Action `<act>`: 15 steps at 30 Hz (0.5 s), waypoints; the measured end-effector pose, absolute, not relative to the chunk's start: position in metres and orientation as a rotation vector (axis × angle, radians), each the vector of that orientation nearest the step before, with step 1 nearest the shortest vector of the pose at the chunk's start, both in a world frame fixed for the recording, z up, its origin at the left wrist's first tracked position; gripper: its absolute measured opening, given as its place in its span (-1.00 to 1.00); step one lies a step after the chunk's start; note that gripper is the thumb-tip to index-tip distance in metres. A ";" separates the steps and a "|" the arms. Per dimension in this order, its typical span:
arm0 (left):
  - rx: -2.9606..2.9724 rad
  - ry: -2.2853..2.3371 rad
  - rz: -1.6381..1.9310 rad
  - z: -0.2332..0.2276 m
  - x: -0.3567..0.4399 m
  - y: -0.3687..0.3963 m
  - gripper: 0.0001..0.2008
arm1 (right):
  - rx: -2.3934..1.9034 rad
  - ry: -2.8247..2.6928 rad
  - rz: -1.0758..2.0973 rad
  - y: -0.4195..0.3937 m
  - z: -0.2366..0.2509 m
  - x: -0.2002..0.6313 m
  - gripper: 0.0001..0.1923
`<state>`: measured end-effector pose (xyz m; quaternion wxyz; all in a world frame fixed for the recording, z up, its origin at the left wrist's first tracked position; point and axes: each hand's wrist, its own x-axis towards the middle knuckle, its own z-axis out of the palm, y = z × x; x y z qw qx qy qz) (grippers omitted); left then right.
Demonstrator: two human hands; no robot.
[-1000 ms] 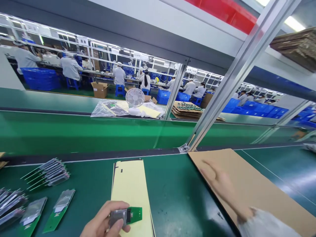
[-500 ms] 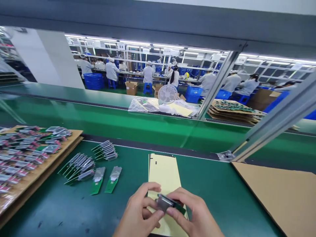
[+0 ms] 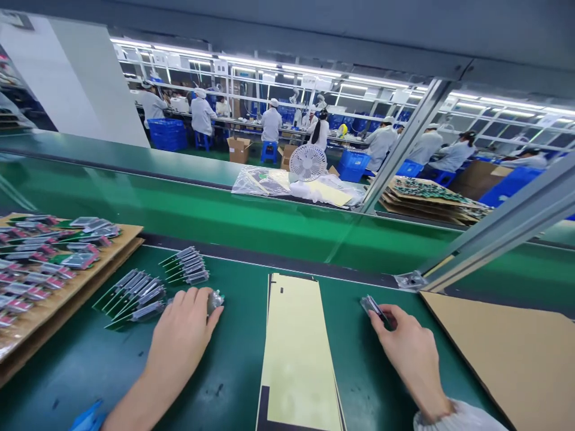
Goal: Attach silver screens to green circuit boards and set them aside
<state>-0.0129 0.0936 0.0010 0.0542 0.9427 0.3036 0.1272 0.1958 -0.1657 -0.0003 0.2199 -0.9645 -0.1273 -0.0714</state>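
L hand (image 3: 182, 332) lies palm-down on the green bench (image 3: 233, 371), fingers curled onto a small silver-capped board (image 3: 214, 299) just R of the fanned board stacks (image 3: 139, 296); grip closed on it. R hand (image 3: 411, 350) pinches another silver-capped module (image 3: 372, 305) at fingertips, held just above bench, R of the yellow sheet (image 3: 296, 347) and near the cardboard sheet (image 3: 507, 347). Cardboard tray of boards (image 3: 58, 281) sits far L.

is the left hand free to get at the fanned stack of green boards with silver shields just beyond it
Probably yes: the left hand lies right beside the fanned stack of green boards with silver shields, nothing between, though its fingers already cover one small piece.
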 end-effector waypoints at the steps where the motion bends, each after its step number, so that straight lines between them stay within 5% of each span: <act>1: 2.769 0.898 0.409 0.003 -0.011 0.092 -0.76 | -2.674 -0.360 -0.201 -0.166 -0.002 0.196 -0.62; 6: 1.739 0.771 0.310 0.024 0.000 0.070 -0.64 | -2.658 -0.380 -0.230 -0.167 -0.007 0.199 -0.59; 11: 1.230 0.630 0.067 0.032 0.007 0.043 -0.74 | -2.604 -0.396 -0.388 -0.171 0.007 0.188 -0.48; 15: 1.023 0.502 -0.025 0.018 0.006 0.024 -0.63 | -2.374 -0.752 -0.238 -0.173 0.006 0.133 -0.64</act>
